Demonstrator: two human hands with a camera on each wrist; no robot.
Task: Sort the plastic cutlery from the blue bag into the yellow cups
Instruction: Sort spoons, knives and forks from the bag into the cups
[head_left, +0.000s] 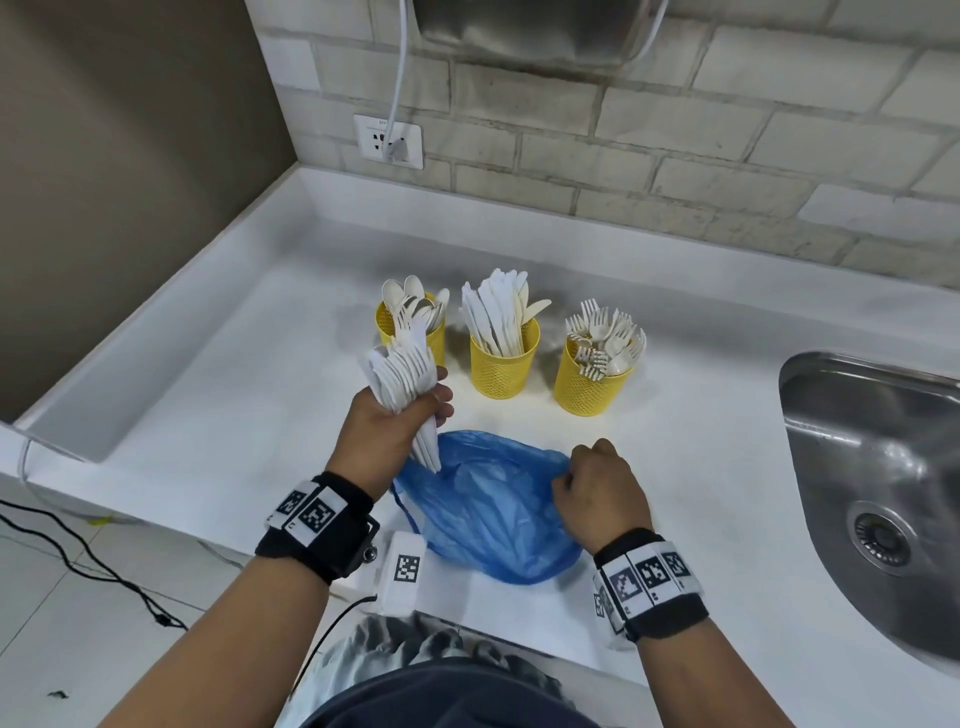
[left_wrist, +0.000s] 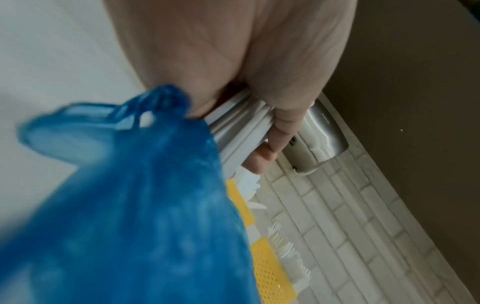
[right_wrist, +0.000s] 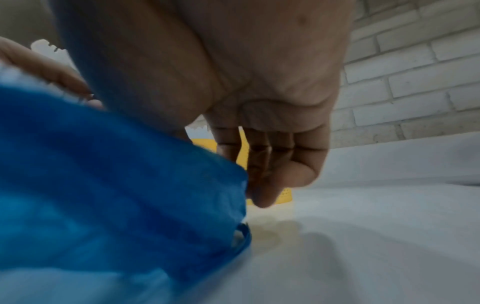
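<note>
Head view is evenly bright and sharp, bowed at its edges; both wrist views are dimmer and blurred, soft shadows on the worktop (right_wrist: 389, 236).

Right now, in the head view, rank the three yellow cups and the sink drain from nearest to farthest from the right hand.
From the right hand, which grips the blue bag:
1. Fork cup, just beyond the hand.
2. Knife cup, middle of the row.
3. Spoon cup and sink drain, far left and far right, too close to call.
</note>
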